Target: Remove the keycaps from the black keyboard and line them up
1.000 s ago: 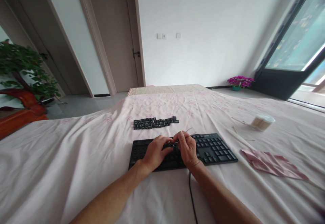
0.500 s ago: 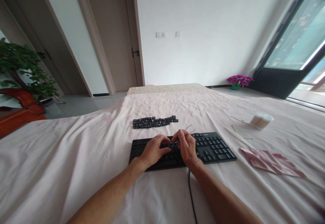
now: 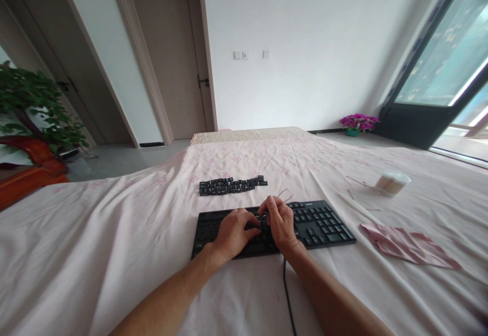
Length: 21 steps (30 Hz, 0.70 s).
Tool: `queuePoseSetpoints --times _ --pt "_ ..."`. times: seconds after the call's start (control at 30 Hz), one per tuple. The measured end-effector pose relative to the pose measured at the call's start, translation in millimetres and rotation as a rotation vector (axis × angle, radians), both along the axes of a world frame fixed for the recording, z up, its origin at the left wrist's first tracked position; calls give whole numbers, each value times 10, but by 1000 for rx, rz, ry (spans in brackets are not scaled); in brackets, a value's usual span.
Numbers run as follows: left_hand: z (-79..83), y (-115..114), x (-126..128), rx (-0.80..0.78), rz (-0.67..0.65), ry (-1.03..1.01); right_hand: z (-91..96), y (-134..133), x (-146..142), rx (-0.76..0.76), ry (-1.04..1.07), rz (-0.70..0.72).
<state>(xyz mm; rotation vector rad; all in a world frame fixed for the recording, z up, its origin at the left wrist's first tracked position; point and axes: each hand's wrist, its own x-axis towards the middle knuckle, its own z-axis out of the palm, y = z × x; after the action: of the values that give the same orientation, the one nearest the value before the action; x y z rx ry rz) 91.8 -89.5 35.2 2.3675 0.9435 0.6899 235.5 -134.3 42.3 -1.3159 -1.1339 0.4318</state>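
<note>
Head view: keyboard (image 3: 320,224) lies flat on the pale pink cloth (image 3: 152,224).
Left hand (image 3: 233,232): dips slightly lower onto the keyboard than a moment ago, thumb and fingers curled close; whether they pinch anything, I cannot tell.
Right hand (image 3: 281,221): fingers clamped on a thin wire tool (image 3: 282,192).
Loose keycaps (image 3: 229,187): clustered beyond the keyboard, unmoved.
Keyboard middle: both hands meet here, so work on this spot seems unfinished.
</note>
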Motion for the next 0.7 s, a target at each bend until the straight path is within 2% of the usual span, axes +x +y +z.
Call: queuePoseSetpoints --times 0.23,0.47,0.7 --pt "0 -8 8 -38 33 -15 -24 13 3 8 25 2" --pt "0 126 -31 -321 41 -242 -21 12 14 -19 22 12" --pt "-42 278 -53 -389 80 -358 12 1 0 -27 -6 -6"
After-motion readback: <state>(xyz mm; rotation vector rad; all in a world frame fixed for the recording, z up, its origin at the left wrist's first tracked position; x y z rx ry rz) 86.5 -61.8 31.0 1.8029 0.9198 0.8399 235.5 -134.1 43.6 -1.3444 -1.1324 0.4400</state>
